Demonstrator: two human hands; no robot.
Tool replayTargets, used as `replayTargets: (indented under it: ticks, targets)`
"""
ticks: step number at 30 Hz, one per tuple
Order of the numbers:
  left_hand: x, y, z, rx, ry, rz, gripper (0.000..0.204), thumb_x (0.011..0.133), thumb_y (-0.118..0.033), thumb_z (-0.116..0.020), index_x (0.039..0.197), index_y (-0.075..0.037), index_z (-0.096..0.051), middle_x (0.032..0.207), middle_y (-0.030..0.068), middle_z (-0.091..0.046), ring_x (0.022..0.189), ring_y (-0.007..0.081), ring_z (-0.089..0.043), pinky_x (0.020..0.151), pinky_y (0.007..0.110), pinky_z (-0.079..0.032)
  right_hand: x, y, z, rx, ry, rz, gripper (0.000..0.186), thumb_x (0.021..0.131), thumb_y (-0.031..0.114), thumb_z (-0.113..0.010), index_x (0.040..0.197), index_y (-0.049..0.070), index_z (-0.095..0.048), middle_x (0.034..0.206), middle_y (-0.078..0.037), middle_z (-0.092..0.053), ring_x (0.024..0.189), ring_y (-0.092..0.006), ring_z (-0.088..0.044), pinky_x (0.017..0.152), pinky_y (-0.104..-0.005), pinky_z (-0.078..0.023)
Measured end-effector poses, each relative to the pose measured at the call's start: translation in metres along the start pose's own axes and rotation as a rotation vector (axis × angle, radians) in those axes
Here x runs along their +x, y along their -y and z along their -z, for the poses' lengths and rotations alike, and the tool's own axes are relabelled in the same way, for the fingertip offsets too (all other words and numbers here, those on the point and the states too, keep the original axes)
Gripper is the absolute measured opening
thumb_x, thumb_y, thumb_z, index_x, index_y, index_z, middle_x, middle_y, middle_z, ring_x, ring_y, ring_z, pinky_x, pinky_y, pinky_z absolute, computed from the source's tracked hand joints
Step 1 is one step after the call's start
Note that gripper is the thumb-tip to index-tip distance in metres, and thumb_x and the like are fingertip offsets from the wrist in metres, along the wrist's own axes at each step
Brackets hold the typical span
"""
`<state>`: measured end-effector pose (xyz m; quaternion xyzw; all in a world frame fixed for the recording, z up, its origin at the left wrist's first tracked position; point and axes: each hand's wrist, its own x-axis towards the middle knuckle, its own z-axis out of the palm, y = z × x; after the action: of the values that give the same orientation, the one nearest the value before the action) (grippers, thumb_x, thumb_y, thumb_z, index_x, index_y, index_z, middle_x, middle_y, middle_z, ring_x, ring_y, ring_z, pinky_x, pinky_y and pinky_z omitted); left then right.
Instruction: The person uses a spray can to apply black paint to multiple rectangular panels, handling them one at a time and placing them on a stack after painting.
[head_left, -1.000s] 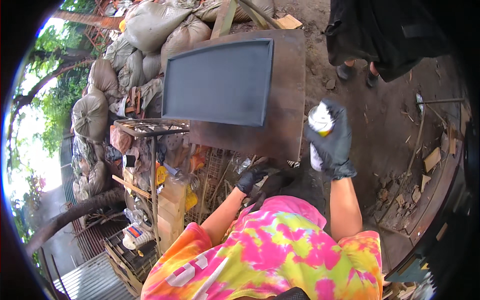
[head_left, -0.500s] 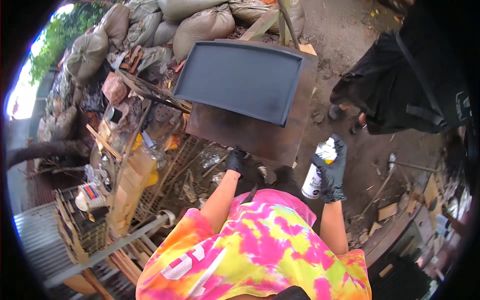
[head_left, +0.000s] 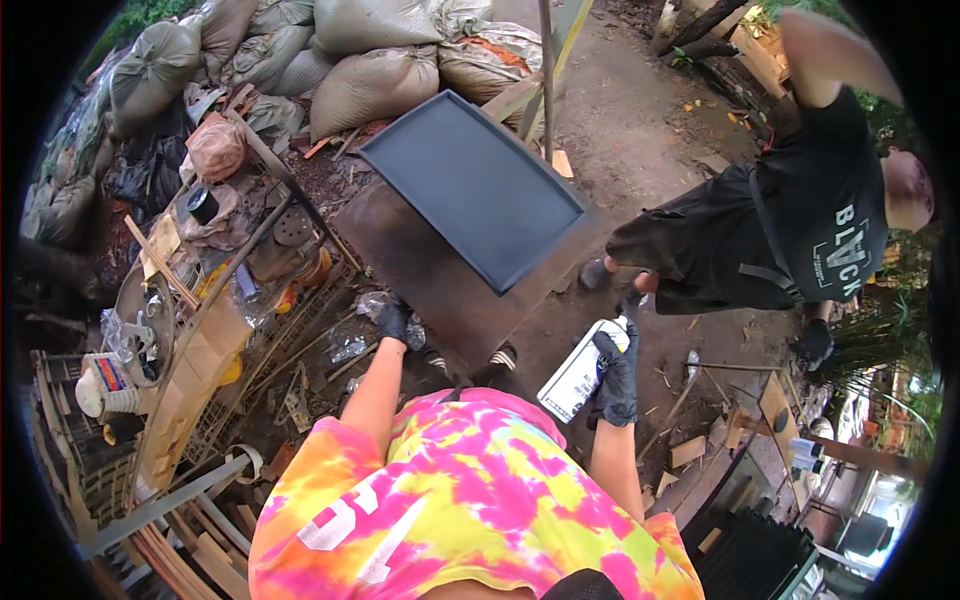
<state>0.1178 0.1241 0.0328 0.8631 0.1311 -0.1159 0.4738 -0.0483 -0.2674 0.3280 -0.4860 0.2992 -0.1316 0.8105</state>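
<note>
The gloved right hand is closed round a tilted white can; the gloved left hand hangs near the brown board, and whether it grips anything I cannot tell. On that board lies the dark tray, set askew (a knock to the board could shift it). If the can sprays, mist might drift onto the co-worker standing close by. Dark lettering shows on the can, pale lettering across the co-worker's black shirt.
</note>
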Motion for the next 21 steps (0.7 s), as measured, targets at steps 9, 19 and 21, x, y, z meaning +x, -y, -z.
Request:
replayTargets:
  ticks: [9, 19, 21]
  targets:
    - [-0.006, 0.085, 0.066, -1.024, 0.105, 0.629, 0.064, 0.106, -0.060, -0.048, 0.148, -0.013, -0.058, 0.146, 0.0082, -0.063, 0.133, 0.0272, -0.058, 0.111, 0.042, -0.045, -0.025, 0.005, 0.020, 0.121, -0.165, 0.198, 0.062, 0.091, 0.013, -0.076, 0.146, 0.017, -0.048, 0.118, -0.011, -0.069, 0.097, -0.0268, -0.071, 0.086, -0.0411, -0.061]
    - [-0.046, 0.158, 0.067, -0.972, 0.141, 0.717, 0.069, 0.105, -0.067, -0.040, 0.147, -0.016, -0.060, 0.146, 0.0088, -0.062, 0.137, 0.0249, -0.052, 0.116, 0.040, -0.034, -0.014, 0.053, -0.017, 0.096, -0.151, 0.362, 0.047, 0.090, 0.016, -0.076, 0.134, 0.010, -0.058, 0.116, -0.005, -0.067, 0.107, -0.0214, -0.066, 0.095, -0.0369, -0.056]
    - [-0.047, 0.162, 0.055, -0.986, 0.091, 0.750, 0.065, 0.105, -0.064, -0.042, 0.143, -0.016, -0.062, 0.140, 0.0092, -0.067, 0.130, 0.0244, -0.059, 0.110, 0.041, -0.043, -0.006, 0.031, -0.052, 0.045, -0.082, 0.335, 0.062, 0.085, 0.001, -0.077, 0.141, 0.011, -0.051, 0.119, -0.006, -0.062, 0.105, -0.0197, -0.064, 0.094, -0.0348, -0.056]
